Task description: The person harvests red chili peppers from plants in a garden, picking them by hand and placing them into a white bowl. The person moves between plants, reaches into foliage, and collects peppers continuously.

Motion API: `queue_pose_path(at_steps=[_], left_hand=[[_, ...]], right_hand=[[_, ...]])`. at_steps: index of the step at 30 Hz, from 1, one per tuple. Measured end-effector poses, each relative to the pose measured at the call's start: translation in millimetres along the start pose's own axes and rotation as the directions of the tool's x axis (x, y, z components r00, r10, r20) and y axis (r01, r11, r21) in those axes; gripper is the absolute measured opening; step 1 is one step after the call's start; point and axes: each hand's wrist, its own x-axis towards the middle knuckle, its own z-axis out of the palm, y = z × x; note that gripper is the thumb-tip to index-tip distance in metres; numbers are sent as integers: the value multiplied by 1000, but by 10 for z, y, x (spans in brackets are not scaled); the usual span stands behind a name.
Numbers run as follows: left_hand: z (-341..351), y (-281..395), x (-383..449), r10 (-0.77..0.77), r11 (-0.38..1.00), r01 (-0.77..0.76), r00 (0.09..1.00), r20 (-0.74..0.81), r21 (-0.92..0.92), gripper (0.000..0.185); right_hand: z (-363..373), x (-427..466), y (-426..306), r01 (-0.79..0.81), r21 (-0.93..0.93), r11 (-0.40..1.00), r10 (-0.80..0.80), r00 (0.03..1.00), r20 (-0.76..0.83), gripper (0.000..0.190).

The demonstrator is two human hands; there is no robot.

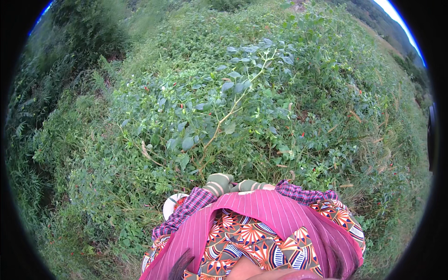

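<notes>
My left hand (219,182), in a green glove with pale stripes, is held in front of my waist. Beside it is my right hand (249,186), in a matching glove and partly hidden by my magenta pinstriped apron (259,203). The two hands are close together; their fingers are out of sight, so any grip cannot be told. Just beyond them a chili pepper plant (218,126) rises on a leaning, branched stem with broad leaves. By my left forearm, a white round container (169,207) holds red chilies (180,202), partly covered by my plaid sleeve (190,210).
Dense chili plants and weeds surround me, with scattered red chilies (302,134) among the leaves. Dry grass seed heads (355,116) stand at the right. Tall dark shrubs (73,35) border the upper left. A dark object (432,136) shows at the right rim.
</notes>
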Motion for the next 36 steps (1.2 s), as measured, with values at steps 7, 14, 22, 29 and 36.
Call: queue_pose_path(at_steps=[7,14,22,29,36], left_hand=[[180,-143,51,6,998,-10,997,-71,-66,29],[258,-183,-25,-44,993,36,997,-68,-112,24],[265,-77,-9,-54,998,53,996,72,14,26],[463,-239,-61,-11,999,13,999,40,-50,20],[622,-323,-150,-77,988,78,997,15,-136,26]], right_hand=[[-95,-18,-125,21,-64,998,-20,1000,14,28],[-55,19,-93,83,-58,995,-94,970,-223,21],[-834,416,-569,155,-446,882,-442,600,-667,20],[-1704,765,-556,-493,-685,537,-245,686,-685,58],[-1560,544,640,-658,-495,568,-47,574,-818,62]])
